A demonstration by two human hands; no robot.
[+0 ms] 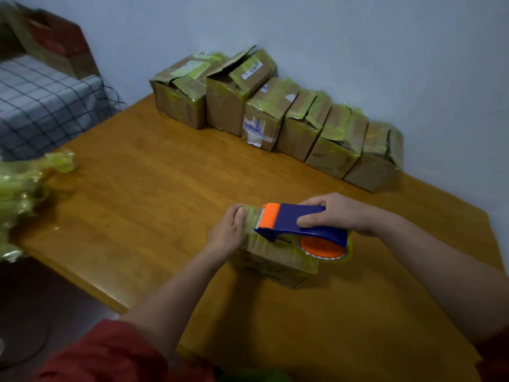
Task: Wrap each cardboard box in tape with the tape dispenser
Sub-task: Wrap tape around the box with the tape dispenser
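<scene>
One small cardboard box looks light, stiff, tape-slick: hold its end. There the left hand curls its fingers; the right hand wraps the tape dispenser.

A wooden bench stands against a pale blue wall; a checked-sheet bed lies left, dimly lit.

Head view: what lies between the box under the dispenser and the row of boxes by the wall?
Nothing: bare table separates box from row, shown in the head view.
</scene>
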